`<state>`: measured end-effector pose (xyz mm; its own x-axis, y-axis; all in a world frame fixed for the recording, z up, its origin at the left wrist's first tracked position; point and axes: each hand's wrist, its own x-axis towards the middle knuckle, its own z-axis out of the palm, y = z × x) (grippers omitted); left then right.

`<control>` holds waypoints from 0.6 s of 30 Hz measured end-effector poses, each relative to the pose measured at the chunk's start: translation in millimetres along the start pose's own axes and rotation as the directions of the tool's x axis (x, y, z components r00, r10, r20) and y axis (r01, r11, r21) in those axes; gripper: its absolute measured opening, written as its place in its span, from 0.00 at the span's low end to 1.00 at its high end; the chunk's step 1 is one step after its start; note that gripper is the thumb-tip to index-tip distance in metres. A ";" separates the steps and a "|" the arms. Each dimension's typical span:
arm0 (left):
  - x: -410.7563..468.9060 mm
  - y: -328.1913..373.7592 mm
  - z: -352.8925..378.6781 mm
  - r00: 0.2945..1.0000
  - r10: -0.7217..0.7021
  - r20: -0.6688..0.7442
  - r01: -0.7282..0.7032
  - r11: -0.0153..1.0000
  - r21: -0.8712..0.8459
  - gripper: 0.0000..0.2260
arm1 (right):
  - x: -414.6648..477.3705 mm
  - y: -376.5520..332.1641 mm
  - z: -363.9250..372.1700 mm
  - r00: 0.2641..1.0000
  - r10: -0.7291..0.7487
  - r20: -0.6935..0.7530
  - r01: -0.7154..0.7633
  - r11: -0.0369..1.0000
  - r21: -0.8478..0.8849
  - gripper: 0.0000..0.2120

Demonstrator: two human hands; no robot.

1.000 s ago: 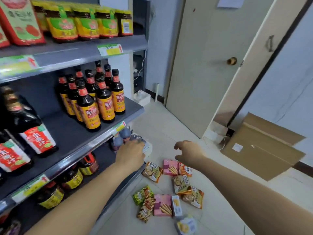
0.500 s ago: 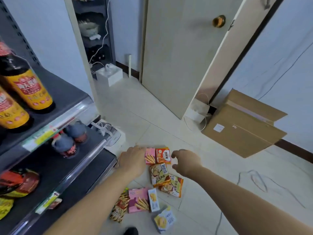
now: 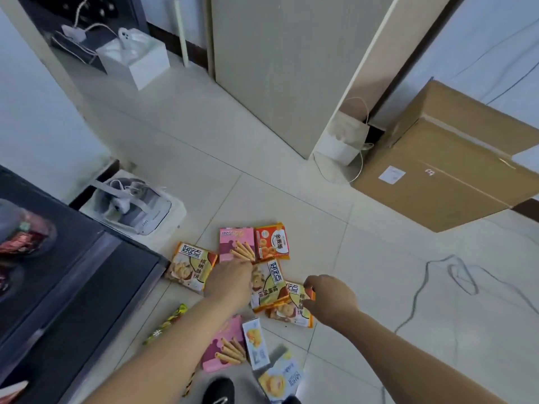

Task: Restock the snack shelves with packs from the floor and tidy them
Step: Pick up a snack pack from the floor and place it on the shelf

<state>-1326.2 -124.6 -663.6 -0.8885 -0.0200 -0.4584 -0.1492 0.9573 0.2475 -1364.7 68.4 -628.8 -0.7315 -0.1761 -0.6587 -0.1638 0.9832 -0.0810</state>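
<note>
Several snack packs lie scattered on the tiled floor. A pink wafer-roll pack (image 3: 235,242) and a red-orange pack (image 3: 271,242) lie farthest out, with three orange biscuit packs, one at the left (image 3: 191,266), one in the middle (image 3: 269,287) and one at the right (image 3: 293,309). My left hand (image 3: 230,282) rests, back up, across the pink pack's near edge and the middle orange pack; its fingers are hidden. My right hand (image 3: 329,295) hovers with loosely curled fingers at the right orange pack's right edge. Nearer me lie a second pink pack (image 3: 226,345), a white box (image 3: 255,342) and a blue-yellow pack (image 3: 281,377).
The dark shelf unit (image 3: 87,272) stands at the left, with a green pack (image 3: 169,325) at its foot. A white tray of cables (image 3: 137,205) sits beside it. A cardboard box (image 3: 437,176) leans at the right, a grey cable (image 3: 460,275) loops on the floor, and a door (image 3: 277,68) is ahead.
My view has dropped from the sauce-bottle shelves to the floor. Both hands moved down onto the packs, the left now over the pink and orange packs, the right at the orange pack's edge.
</note>
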 end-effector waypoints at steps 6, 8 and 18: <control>91.6 -15.0 118.6 0.998 -0.029 0.057 0.033 0.998 -0.056 0.13 | 94.5 34.9 101.8 0.995 0.059 0.074 -0.064 0.996 0.065 0.13; 120.4 -21.9 158.9 0.996 -0.037 0.083 0.043 0.997 -0.070 0.17 | 125.6 44.1 139.6 0.990 0.087 0.111 -0.101 0.987 0.128 0.14; 249.8 -51.5 336.7 0.980 -0.092 0.178 0.115 0.985 -0.126 0.31 | 260.5 63.4 283.5 0.857 0.311 0.412 -0.515 0.557 0.651 0.10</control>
<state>-1394.3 -81.9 -1078.2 -0.7794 -0.0563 -0.6239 -0.3044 0.9045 0.2986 -1378.0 98.6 -1017.6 -0.4049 0.1748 -0.8975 0.7169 0.6699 -0.1930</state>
